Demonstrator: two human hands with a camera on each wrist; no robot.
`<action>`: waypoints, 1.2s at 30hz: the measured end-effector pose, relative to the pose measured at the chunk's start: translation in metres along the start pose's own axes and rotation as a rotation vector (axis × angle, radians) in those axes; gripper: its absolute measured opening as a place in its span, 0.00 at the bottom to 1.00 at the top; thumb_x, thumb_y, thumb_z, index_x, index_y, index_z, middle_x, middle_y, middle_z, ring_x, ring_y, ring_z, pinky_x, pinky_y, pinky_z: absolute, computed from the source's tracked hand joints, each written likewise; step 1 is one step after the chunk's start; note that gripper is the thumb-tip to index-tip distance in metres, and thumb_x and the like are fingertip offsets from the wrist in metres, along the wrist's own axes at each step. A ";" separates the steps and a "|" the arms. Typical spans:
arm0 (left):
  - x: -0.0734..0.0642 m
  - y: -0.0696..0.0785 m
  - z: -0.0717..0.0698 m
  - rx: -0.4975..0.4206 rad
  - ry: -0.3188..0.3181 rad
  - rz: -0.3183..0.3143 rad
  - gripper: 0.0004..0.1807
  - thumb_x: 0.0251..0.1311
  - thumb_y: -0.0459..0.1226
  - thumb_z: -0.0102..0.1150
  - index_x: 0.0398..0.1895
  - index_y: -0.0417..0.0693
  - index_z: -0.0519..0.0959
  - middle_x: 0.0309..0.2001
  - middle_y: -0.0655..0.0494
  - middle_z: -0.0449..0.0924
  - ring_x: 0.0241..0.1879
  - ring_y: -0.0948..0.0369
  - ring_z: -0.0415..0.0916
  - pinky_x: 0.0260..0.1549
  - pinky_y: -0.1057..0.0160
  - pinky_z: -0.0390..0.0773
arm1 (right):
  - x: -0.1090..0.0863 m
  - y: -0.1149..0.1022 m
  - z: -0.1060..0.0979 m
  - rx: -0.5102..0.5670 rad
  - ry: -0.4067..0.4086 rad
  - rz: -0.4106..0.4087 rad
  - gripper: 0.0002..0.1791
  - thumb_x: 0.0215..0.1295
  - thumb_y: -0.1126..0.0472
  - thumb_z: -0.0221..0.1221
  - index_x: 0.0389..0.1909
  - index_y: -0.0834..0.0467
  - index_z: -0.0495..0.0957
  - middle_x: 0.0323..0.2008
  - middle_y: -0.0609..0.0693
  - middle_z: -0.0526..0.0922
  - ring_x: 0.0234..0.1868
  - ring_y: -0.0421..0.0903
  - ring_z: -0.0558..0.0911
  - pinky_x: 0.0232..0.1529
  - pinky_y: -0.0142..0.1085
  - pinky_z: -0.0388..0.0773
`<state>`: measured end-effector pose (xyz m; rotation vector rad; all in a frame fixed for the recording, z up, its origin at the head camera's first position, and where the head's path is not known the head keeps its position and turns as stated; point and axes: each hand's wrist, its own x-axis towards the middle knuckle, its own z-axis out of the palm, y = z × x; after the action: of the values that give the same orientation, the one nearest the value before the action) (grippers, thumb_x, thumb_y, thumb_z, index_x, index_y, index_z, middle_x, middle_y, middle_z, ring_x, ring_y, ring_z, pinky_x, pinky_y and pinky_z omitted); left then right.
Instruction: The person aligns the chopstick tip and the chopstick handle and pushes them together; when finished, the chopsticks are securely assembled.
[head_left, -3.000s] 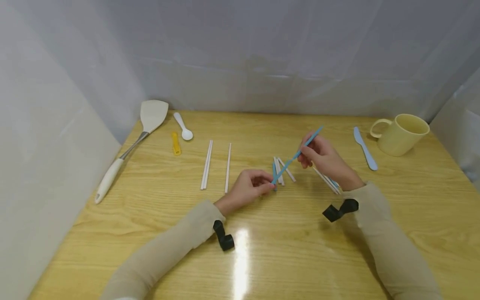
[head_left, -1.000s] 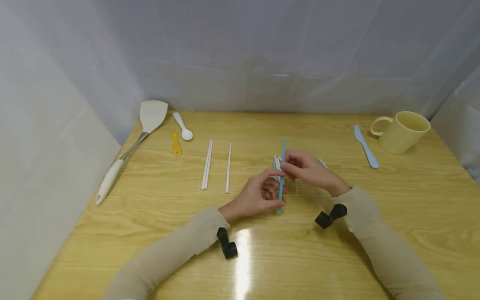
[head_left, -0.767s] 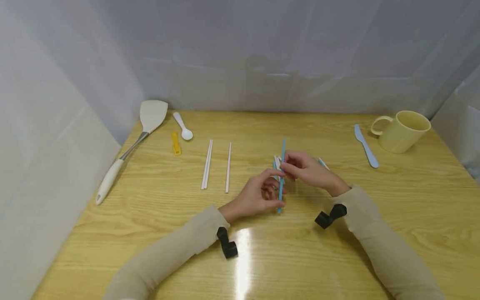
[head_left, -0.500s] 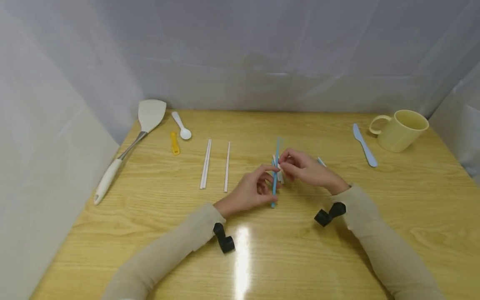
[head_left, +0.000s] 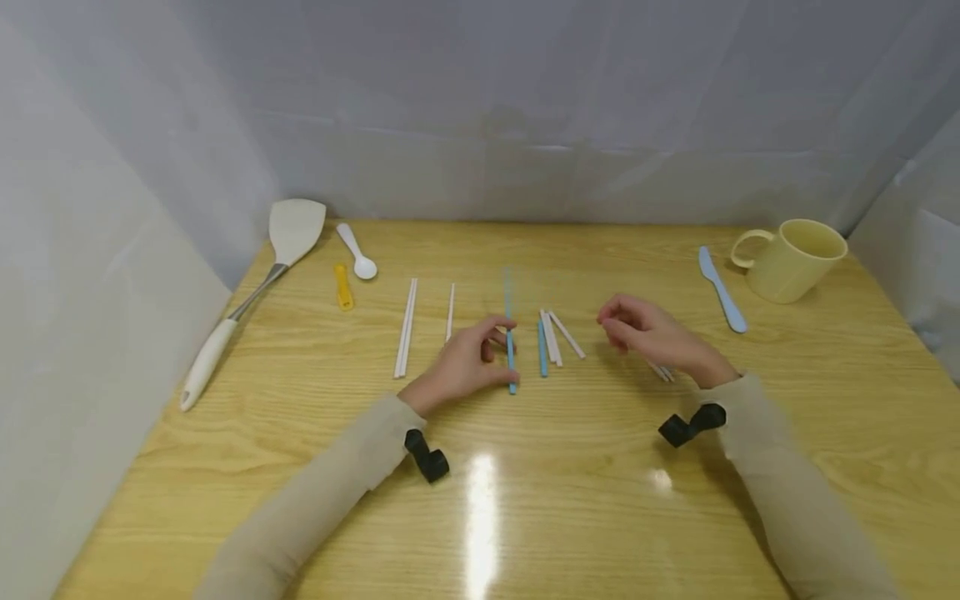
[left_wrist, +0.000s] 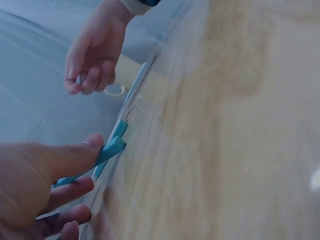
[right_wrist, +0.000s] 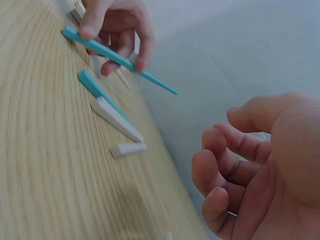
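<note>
My left hand (head_left: 468,362) pinches a long blue chopstick (head_left: 511,354) between thumb and fingers; in the right wrist view its thick end is close over the table. My right hand (head_left: 645,333) is apart from it, fingers loosely curled around nothing. Between the hands lie a short blue chopstick half (head_left: 542,348) and several short white chopstick halves (head_left: 551,337). A few more pieces (head_left: 662,372) show partly under the right wrist. Left of the left hand lie a pair of long white chopsticks (head_left: 405,329) and a single white chopstick (head_left: 450,310), its lower part hidden by that hand.
A white-headed spatula (head_left: 296,229) lies along the table's left side, near a white spoon (head_left: 364,267) and a small orange plastic piece (head_left: 343,287). Right of the right hand are a light blue knife (head_left: 723,292) and a yellow mug (head_left: 791,267). Pale sheeting stands behind the table.
Two blue pieces, end to end between my hands, became one upright-lying length held by both. My right hand let go and moved right; my left hand carried the blue chopstick left.
</note>
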<state>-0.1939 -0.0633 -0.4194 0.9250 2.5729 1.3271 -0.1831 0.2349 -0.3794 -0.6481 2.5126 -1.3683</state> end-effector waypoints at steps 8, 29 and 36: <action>0.001 -0.008 -0.016 0.072 -0.024 -0.075 0.37 0.48 0.40 0.75 0.62 0.36 0.71 0.47 0.45 0.83 0.29 0.59 0.65 0.30 0.66 0.66 | -0.022 0.013 -0.020 -0.017 0.060 -0.026 0.12 0.76 0.64 0.45 0.45 0.70 0.70 0.24 0.57 0.74 0.23 0.50 0.73 0.26 0.38 0.72; -0.003 -0.002 -0.029 0.300 -0.144 -0.111 0.33 0.55 0.46 0.69 0.62 0.40 0.73 0.54 0.44 0.70 0.52 0.52 0.62 0.50 0.56 0.68 | -0.029 0.027 -0.029 -0.019 0.089 -0.011 0.11 0.75 0.64 0.46 0.45 0.71 0.70 0.23 0.57 0.74 0.23 0.49 0.75 0.25 0.36 0.72; -0.004 0.000 -0.036 0.316 -0.165 -0.118 0.32 0.55 0.44 0.69 0.61 0.39 0.74 0.56 0.43 0.71 0.55 0.50 0.63 0.56 0.52 0.68 | -0.031 0.030 -0.034 -0.094 0.084 0.006 0.07 0.71 0.68 0.50 0.43 0.69 0.71 0.23 0.55 0.75 0.22 0.42 0.73 0.24 0.33 0.71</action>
<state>-0.2037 -0.0910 -0.3980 0.8667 2.7019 0.7917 -0.1771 0.2896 -0.3869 -0.6119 2.6564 -1.3086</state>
